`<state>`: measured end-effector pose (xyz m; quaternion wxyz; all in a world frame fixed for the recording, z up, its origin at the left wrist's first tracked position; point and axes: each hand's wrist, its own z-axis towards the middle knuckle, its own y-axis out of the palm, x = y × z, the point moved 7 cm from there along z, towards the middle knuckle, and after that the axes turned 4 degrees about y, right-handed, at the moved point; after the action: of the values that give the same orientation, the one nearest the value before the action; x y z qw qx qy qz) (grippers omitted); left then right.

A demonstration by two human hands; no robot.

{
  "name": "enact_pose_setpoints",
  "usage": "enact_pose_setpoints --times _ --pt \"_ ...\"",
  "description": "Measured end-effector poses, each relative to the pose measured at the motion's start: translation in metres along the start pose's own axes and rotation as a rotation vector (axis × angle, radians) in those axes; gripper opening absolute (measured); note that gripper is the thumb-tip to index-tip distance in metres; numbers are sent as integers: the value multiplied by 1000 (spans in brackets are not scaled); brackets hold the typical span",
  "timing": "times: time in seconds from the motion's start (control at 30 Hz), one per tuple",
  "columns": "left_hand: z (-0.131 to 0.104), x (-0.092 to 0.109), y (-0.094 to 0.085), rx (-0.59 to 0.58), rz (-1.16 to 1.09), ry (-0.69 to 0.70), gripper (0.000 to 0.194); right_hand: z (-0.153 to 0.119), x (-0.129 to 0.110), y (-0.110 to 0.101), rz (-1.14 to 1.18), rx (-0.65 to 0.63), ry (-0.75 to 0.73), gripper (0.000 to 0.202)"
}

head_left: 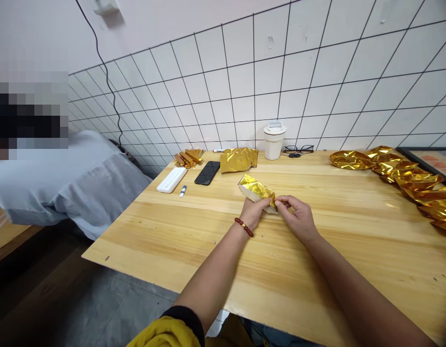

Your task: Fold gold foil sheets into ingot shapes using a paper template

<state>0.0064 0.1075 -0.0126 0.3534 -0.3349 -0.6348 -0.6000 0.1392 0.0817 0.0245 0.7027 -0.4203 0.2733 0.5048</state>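
A piece of gold foil paper (254, 185), shiny on top and pale underneath, is held above the wooden table in front of me. My left hand (255, 210), with a red bead bracelet on its wrist, grips its lower side, thumb on top. At the foil paper's right end, my right hand (298, 216) pinches the edge between thumb and fingertips. The paper looks partly folded; its underside is mostly hidden by my left hand. Beyond it lies a stack of flat gold foil sheets (236, 161).
On the wooden table (194, 241) are a black phone (207, 173), a white power bank (171, 180), a small glue stick (182, 191), folded gold strips (188, 158), a white cup (274, 142) and glasses (298, 149). Folded gold foil pieces (407, 179) line the right. A person in grey (81, 183) sits left.
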Motion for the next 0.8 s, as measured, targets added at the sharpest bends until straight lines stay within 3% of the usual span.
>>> enact_pose_setpoints --times 0.1,0.23,0.37,0.5,0.73,0.8 --pt "-2 0 1 -19 14 -40 31 0 6 2 38 11 65 17" --pt "-5 1 6 -128 68 -23 35 1 15 1 102 43 173 28" --pt "-4 -1 4 -144 187 1 38 3 26 0 225 56 262 37" --pt "-3 -3 8 -182 238 -8 41 4 36 7 292 -23 328 36" --pt "2 13 -4 -19 126 93 61 6 37 12 406 -56 404 39" --pt "2 11 -4 -33 99 72 60 7 33 11 408 -67 396 40"
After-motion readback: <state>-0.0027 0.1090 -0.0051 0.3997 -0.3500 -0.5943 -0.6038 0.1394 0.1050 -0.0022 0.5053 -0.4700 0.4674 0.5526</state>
